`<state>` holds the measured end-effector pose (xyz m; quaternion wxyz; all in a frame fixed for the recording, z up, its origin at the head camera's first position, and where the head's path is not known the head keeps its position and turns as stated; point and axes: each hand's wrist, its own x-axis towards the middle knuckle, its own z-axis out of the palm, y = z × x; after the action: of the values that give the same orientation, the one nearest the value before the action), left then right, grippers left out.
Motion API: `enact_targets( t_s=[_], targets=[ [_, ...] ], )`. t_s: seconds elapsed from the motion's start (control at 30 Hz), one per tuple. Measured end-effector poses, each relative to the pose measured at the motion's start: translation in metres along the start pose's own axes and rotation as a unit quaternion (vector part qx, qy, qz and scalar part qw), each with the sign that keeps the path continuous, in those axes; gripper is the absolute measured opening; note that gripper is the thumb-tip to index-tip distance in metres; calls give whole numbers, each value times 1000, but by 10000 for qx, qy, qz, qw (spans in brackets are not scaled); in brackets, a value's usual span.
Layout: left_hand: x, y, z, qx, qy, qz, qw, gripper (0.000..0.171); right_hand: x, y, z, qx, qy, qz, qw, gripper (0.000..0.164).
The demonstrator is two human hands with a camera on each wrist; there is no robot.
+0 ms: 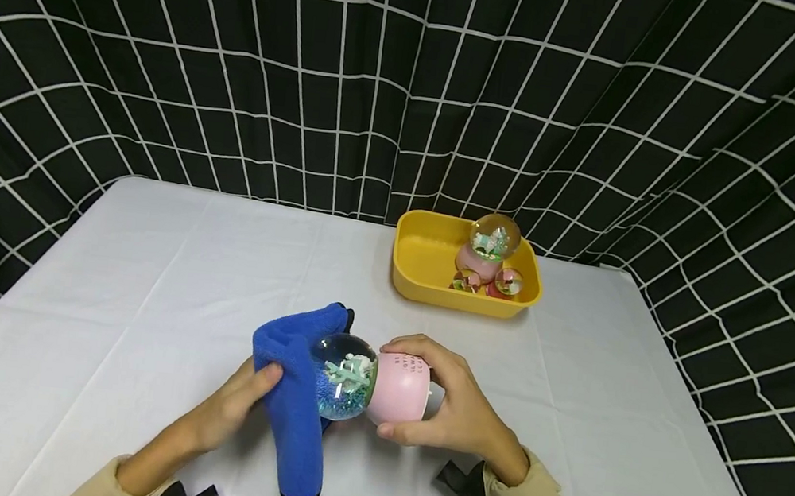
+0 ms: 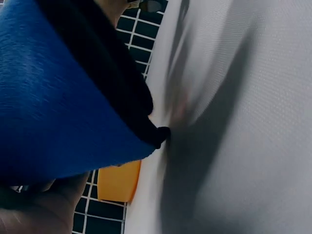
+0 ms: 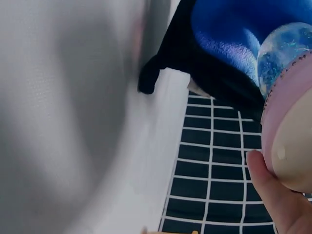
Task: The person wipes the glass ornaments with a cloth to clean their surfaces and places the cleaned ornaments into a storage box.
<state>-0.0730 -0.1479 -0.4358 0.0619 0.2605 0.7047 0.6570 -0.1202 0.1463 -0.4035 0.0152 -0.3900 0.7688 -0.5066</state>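
A snow globe (image 1: 345, 379) with a pink base lies sideways above the white table in the head view, its glass ball toward the left. My right hand (image 1: 437, 395) grips the pink base (image 1: 402, 386) between thumb and fingers. In my left hand (image 1: 242, 401) is a blue cloth (image 1: 297, 398) with black edging, which lies against the glass ball. The left fingers are mostly hidden behind the cloth. In the right wrist view the base's pale underside (image 3: 297, 141) faces the camera, and the blue cloth (image 3: 229, 44) touches the ball.
A yellow tray (image 1: 429, 293) stands at the back right of the white table (image 1: 170, 298). It holds another pink-based snow globe (image 1: 487, 249) and two small globes (image 1: 507, 282). A black curtain with white grid lines (image 1: 354, 100) hangs around the table's back and sides.
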Motion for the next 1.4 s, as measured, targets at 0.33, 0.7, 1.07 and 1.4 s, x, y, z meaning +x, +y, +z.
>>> enact_targets(
  t_s=[0.33,0.7,1.07,1.4],
  targets=[
    [13,-1,7,-200,-313,648,9972,76,1,-3,4,-116,-83,80,9999,70],
    [7,4,4,149,936,388,9947,24,0,-3,4,304,-223,362,9986,72],
    [8,6,3,-166,162,327,9992,29,-1,-2,4,-121,-4,-46,9999,74],
    [11,10,7,750,1089,528,9898,46,-1,2,9,-292,339,240,9987,70]
  ],
)
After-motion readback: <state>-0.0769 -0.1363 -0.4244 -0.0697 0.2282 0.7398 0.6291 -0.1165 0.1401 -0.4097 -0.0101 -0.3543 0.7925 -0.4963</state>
